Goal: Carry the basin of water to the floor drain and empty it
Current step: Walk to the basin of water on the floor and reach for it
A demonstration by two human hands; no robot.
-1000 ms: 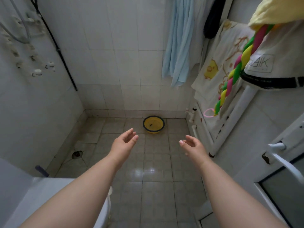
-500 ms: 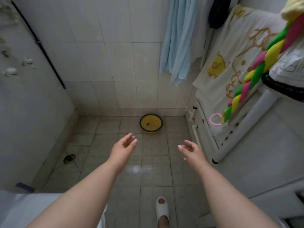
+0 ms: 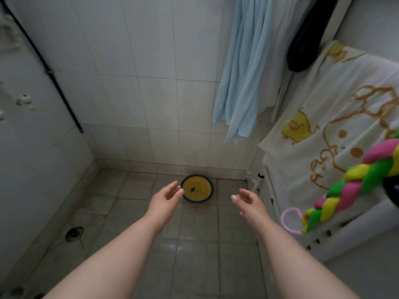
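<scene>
Tiled floor, basin beyond spread fingers

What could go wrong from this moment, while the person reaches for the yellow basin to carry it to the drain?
1. The floor tiles shine as if wet, so a slip while carrying is possible.
2. The yellow basin sits low against the back wall; both hands, left hand and right hand, are open and not yet on it, so an uneven grip may spill water.
3. The floor drain lies off to the left, so water may slosh on the way.
</scene>
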